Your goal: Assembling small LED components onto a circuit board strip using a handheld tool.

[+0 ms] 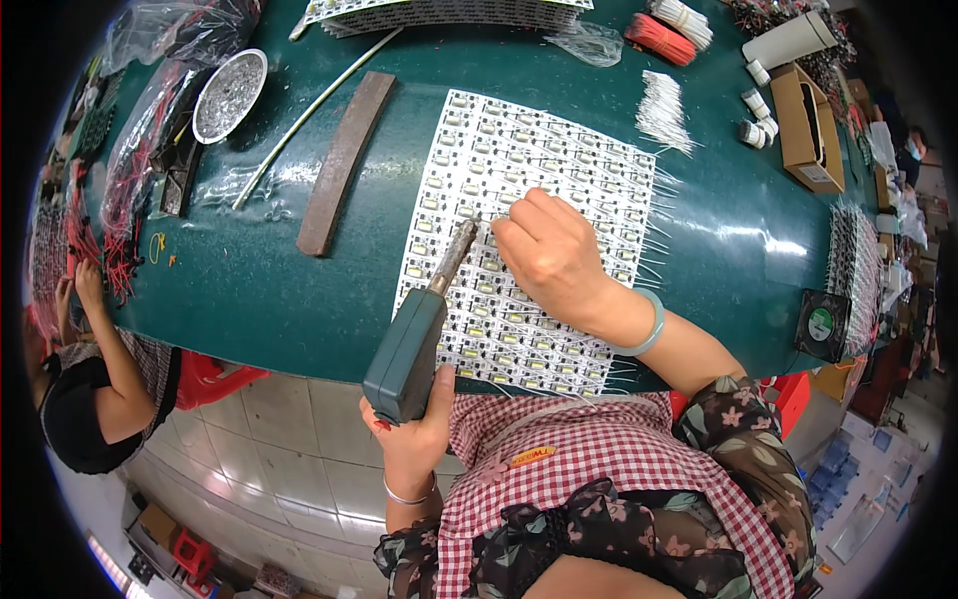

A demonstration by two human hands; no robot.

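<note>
Two bare hands work over the desk (269,299); clock directions run from the middle of the white circuit sheet (454,180), which lies flat near the desk's close edge. At seven o'clock the left hand (409,434) wraps its fingers firmly round the dark green soldering gun (406,349), whose metal nose slants toward one o'clock, down to the sheet. Over the middle, the right hand (549,255) has its fingers curled in close; whether they pinch a wire, I cannot tell. Its fingertips sit just beside the gun's tip, so if the tip is hot, a small slip could burn skin or scorch a component. White wires (649,240) stick out past the sheet's edge at three o'clock; the right forearm, crossing at four to five, could snag them and shift the sheet or pull a joint loose. Farther out, a brown bar (347,165) lies at ten o'clock and loose white wires (664,112) between one and two; an elbow or sleeve sweeping outward might scatter these. Beyond, at ten, a metal bowl (230,97) leans tilted and could spill if knocked; a red wire bundle (660,38) lies at one.
</note>
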